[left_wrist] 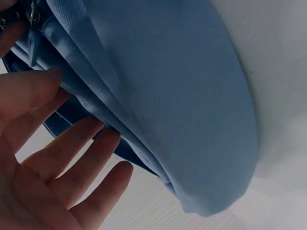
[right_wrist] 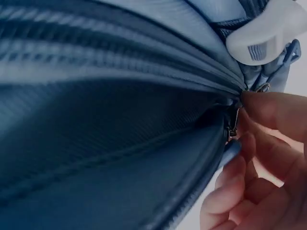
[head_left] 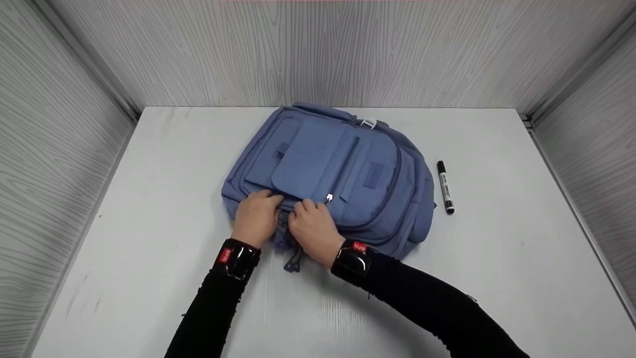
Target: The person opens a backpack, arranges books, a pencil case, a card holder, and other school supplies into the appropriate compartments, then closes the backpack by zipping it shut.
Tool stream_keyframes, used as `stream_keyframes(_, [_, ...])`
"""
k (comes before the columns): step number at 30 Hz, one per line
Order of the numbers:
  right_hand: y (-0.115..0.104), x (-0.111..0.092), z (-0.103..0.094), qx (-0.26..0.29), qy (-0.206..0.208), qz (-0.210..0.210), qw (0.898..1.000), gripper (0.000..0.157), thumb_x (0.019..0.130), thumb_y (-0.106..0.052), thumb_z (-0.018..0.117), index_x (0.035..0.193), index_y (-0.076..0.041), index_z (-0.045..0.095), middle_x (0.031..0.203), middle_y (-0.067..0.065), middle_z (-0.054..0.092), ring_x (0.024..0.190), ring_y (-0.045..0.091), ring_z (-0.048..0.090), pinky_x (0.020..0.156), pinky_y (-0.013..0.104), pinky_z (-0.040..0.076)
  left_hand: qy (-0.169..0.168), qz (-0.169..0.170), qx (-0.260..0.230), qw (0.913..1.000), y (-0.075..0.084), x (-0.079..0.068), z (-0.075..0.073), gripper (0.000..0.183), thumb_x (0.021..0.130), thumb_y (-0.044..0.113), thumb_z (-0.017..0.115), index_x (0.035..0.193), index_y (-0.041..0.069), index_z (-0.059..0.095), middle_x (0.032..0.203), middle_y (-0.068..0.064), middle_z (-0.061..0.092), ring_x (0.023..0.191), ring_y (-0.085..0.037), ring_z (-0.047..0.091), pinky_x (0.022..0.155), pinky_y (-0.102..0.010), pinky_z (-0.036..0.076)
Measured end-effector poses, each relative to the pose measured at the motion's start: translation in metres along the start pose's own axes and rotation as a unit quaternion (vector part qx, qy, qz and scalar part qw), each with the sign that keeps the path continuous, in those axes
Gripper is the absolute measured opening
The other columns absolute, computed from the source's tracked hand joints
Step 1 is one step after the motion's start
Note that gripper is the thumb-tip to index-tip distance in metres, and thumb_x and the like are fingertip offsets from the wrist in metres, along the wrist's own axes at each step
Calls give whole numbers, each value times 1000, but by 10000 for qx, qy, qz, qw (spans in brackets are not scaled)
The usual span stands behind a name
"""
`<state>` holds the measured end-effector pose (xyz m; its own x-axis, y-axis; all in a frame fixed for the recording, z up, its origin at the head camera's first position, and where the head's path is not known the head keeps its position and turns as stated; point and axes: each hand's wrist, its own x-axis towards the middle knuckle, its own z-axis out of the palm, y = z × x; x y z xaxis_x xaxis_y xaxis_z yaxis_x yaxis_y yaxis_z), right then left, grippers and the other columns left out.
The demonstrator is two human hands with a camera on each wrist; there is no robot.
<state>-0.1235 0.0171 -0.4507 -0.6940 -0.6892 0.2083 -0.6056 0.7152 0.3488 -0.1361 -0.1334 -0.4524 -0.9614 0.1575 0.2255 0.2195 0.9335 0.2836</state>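
Observation:
A blue backpack (head_left: 318, 159) lies flat, its front pockets facing up. My left hand (head_left: 256, 219) is at its near edge, thumb and index finger pinching the fabric there; the other fingers (left_wrist: 79, 177) reach along the edge, fairly straight, in the left wrist view. Just to its right, my right hand (head_left: 315, 231) pinches a zipper pull (right_wrist: 232, 129) between thumb and fingers. Beyond that pull, the right wrist view shows a gaping compartment (right_wrist: 120, 115) with dark lining. Cord ends (head_left: 292, 263) hang out below the right hand.
A black-and-white marker (head_left: 445, 188) lies right of the backpack on the white table (head_left: 502, 238). Grey wood-grain panels (head_left: 318, 54) rise at the back and both sides. A white clip (head_left: 368, 123) sits at the bag's far edge, and a second zipper pull (head_left: 329, 198) hangs on its front pocket.

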Motion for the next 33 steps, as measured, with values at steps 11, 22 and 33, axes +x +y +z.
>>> stream_keyframes(11, [4,-8,-3,-343,-461,56,9983,32,84,-35,72,105,-10,69,100,3,62,87,18,53,64,26,50,788,991,501,9907,18,3,12,18,84,4,69,98,8,78,94,-11,75,83,-30,68,71,-45,57])
stream_keyframes(22, [43,-40,-14,630,59,-118,9979,6,89,-12,65,94,-8,64,93,6,60,83,21,56,60,31,52,1396,1392,776,9773,20,2,23,13,85,4,64,88,7,76,83,-8,72,72,-26,65,59,-39,55])
stream_keyframes(33, [108,-98,-18,2226,-74,114,9748,23,78,15,56,85,-7,54,77,7,55,65,23,54,53,35,45,1224,1351,655,9811,20,-2,22,18,84,1,59,89,7,75,85,-8,73,77,-27,66,63,-39,58])
